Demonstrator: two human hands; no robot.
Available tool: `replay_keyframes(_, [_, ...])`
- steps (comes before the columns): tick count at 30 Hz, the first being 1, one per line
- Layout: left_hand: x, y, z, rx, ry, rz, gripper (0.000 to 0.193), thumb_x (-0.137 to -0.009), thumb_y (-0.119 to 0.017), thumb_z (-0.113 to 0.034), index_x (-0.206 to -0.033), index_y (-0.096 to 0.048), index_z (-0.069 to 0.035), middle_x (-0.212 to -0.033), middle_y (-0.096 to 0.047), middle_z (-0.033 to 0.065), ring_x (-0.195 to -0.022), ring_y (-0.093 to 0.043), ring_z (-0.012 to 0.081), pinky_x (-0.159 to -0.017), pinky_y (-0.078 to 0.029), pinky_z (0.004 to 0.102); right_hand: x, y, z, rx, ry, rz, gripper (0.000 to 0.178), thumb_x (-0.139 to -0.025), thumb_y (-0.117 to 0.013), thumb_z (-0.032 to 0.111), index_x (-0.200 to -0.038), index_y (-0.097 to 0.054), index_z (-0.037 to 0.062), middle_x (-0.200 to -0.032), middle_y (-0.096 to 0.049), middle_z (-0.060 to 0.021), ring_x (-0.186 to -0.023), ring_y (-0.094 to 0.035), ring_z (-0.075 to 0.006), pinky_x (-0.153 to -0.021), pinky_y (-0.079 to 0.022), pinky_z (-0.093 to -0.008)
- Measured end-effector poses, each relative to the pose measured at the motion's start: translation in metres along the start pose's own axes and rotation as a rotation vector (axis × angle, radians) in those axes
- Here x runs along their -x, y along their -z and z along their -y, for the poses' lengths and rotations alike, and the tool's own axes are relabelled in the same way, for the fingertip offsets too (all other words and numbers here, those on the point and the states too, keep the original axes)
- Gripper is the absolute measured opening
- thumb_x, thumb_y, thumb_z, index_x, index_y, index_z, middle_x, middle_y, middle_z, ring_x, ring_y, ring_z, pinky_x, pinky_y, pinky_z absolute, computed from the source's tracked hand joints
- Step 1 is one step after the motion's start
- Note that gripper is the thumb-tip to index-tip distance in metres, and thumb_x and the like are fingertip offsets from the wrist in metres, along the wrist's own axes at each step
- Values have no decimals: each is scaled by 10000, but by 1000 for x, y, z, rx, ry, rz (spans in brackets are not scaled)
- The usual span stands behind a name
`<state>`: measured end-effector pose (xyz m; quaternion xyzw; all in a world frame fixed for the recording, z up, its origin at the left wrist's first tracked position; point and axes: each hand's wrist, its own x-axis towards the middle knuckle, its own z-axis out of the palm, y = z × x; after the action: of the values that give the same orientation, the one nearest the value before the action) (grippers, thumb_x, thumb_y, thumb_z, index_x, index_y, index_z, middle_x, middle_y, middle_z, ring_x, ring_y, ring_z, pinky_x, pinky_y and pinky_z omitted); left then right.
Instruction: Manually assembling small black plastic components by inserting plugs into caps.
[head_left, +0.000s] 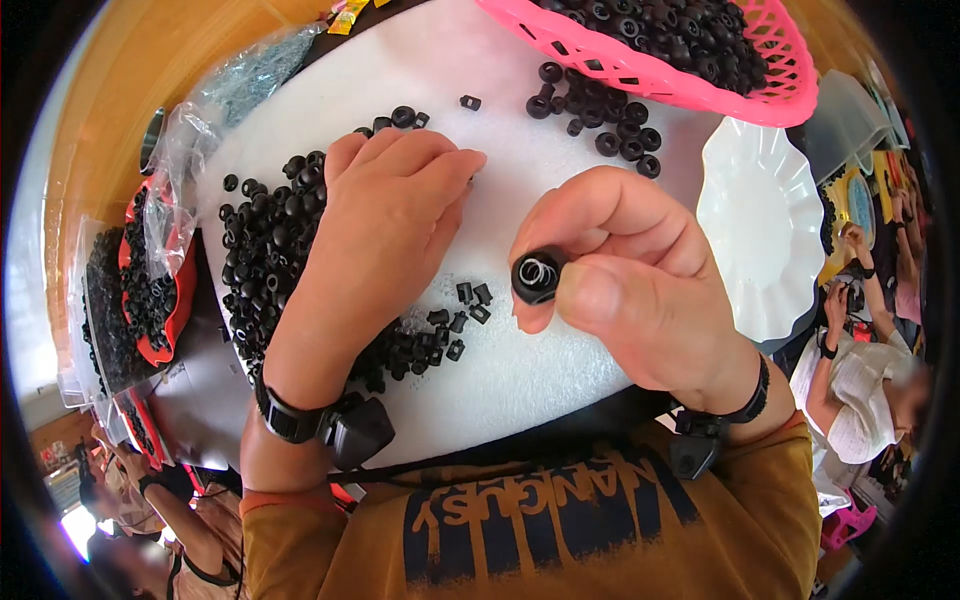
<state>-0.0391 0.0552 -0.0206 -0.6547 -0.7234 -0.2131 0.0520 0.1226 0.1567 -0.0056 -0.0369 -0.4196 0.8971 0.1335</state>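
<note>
In my right hand, pinched between thumb and fingers, is a round black cord-lock body, its open end showing a metal spring. My left hand hovers over the white foam sheet, thumb and fingertips pressed together. A tiny dark bit shows at those fingertips, too small to name. Beside and partly behind that hand lies a heap of small black rounded parts. Small black block-shaped parts lie near my left wrist, some of them scattered toward the middle. More round black bodies sit loose at the far right.
A pink openwork basket full of black parts stands at the far right. Near it is a white scalloped plate. On the left are a red tray with black parts and clear plastic bags. Other people work at both sides.
</note>
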Motion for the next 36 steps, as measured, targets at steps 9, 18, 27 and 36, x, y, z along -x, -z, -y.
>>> replay_keyframes(9, [-1,-2,-2,-70,0,-37,150,-704,-612,-54,-849,-596,-93,-746,-522,32,-750,-518,216,-751,-345,362,3,-3,0,-5,-27,31,247,-812,-616,163,-973,-534,-6,-834,-591,-80,-712,-571,-140,-657,-470,-264])
replay_keyframes(18, [1,8,-8,-44,16,-19,163,-698,-637,-69,-856,-606,-91,-743,-541,22,-753,-528,207,-759,-336,354,4,-4,0,-19,-17,37,240,-817,-612,164,-973,-535,-2,-844,-591,-66,-727,-575,-129,-662,-476,-262])
replay_keyframes(27, [13,51,-36,758,469,-161,181,-811,-588,-113,-903,-608,42,-852,-567,24,-760,-497,89,-703,-389,215,2,-1,1,-29,-19,-18,233,-816,-612,159,-956,-534,-10,-826,-587,-71,-715,-562,-130,-660,-465,-263])
replay_keyframes(36, [17,53,-42,988,467,-161,295,-802,-629,-229,-941,-591,29,-872,-577,64,-715,-520,100,-662,-424,217,-1,1,2,6,-49,-27,228,-821,-598,164,-948,-534,-14,-810,-588,-79,-718,-559,-134,-669,-462,-267])
